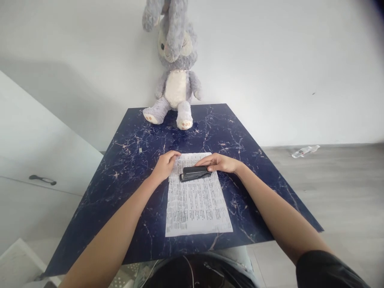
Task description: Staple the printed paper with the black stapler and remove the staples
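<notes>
A sheet of paper (198, 208) covered in dense print lies on the dark blue marbled table. On its upper half rests a black stapler (194, 173), its narrow end pointing left. My right hand (220, 163) grips the stapler's right end, thumb in front and fingers along the far side. At the paper's upper left corner is my left hand (166, 164), its fingers and thumb closed on the edge. Whether there is more than one sheet I cannot tell.
A grey plush toy (176, 86) sits at the table's (108, 192) far end against the wall. A small pale piece (140, 150) lies left of the paper. A white cabinet with a dark handle (42, 179) stands left; clear plastic packaging (305, 151) is on the floor at right.
</notes>
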Demonstrator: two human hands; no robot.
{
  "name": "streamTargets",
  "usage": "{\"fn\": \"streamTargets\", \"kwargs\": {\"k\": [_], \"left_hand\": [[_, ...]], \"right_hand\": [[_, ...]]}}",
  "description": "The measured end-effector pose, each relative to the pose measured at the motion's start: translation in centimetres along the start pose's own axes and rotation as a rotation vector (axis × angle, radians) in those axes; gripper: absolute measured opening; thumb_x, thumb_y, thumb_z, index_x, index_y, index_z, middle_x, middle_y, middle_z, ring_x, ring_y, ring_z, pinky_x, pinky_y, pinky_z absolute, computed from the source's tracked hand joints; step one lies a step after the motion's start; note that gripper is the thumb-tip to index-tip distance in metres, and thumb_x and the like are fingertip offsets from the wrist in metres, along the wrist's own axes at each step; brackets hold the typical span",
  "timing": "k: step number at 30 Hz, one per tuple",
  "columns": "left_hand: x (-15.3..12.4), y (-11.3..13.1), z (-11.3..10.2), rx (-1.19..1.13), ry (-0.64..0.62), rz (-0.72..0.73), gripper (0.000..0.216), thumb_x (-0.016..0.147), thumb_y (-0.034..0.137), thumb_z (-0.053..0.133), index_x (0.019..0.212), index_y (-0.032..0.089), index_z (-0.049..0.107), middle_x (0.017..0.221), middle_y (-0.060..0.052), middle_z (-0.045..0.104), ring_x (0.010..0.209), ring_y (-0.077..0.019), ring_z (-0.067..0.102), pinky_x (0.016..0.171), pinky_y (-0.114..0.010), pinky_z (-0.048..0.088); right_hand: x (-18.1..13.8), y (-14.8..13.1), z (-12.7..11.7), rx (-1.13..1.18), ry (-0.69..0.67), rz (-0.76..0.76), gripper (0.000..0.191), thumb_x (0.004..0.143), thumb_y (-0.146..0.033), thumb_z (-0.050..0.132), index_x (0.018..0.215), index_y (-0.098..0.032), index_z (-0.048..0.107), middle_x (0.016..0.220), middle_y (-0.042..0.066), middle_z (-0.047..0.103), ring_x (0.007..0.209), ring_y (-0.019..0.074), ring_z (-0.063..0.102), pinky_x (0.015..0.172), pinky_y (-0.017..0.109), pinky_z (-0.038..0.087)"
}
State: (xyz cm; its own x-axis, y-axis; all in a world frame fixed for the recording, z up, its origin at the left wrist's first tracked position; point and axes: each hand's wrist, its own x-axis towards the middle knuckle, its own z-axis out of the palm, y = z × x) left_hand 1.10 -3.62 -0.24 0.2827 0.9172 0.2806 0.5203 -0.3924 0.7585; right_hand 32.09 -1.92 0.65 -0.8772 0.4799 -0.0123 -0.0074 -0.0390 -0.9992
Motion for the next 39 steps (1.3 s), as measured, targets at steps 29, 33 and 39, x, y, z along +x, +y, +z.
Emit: {"fn": "streamTargets", "kwargs": {"k": [29,33,39], "left_hand": [[-0.2,0.4,-1.8,-0.24,-0.034,0.05,0.025,0.102,0.033,0.055,0.107,0.02,0.076,0.11,-0.009,0.079,0.107,-0.0259,0.073,0.102,-0.044,0.054],[-0.4,-0.1,-4.3,-0.47,-0.387,0.027,0.033,0.097,0.047,0.069,0.114,0.02,0.079,0.116,-0.014,0.079,0.11,-0.03,0.076,0.104,-0.048,0.056],[-0.7,-0.8,-4.0,-0.642,-0.548,-0.018,0.056,0.075,0.05,0.092,0.122,0.023,0.08,0.127,-0.015,0.077,0.124,-0.0353,0.071,0.115,-0.06,0.048]], "right_hand": [[1.5,-1.2,3.0,-0.531,0.087,-0.084,0.047,0.093,-0.038,0.077,0.136,-0.019,0.071,0.118,0.009,0.077,0.098,0.0222,0.073,0.088,0.035,0.058],[1.3,-0.5,2.6,-0.439,0.134,-0.115,0.045,0.092,-0.037,0.079,0.131,-0.017,0.072,0.108,0.007,0.077,0.088,0.0191,0.071,0.08,0.03,0.056],[0.6,0.1,1.9,-0.305,0.238,-0.16,0.045,0.089,-0.035,0.082,0.127,-0.014,0.073,0.101,0.005,0.075,0.082,0.0166,0.067,0.073,0.027,0.054]]}}
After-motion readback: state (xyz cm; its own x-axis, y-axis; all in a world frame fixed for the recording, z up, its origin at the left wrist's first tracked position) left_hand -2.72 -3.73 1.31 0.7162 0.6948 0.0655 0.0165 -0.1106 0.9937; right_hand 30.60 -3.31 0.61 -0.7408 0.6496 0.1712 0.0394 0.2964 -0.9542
